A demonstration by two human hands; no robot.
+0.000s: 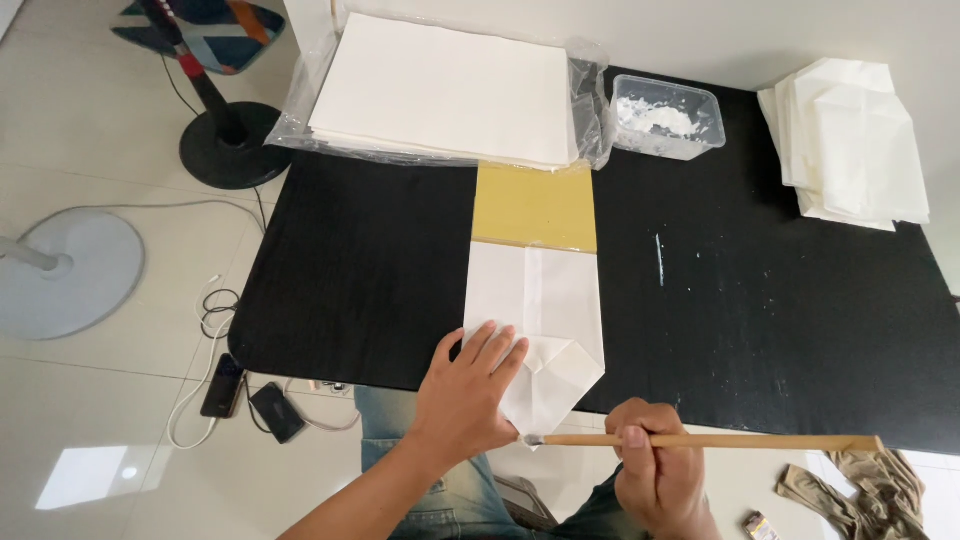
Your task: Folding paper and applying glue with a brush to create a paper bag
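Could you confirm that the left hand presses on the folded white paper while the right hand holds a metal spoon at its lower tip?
Not quite: the head view shows the right hand holding a long wooden brush stick, not a metal spoon. The left hand does press on the folded white paper.

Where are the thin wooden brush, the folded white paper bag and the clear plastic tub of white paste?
thin wooden brush (720, 441): head view, middle of its handle.
folded white paper bag (535, 295): head view, flat middle panel.
clear plastic tub of white paste (700, 105): head view, right part of its rim.
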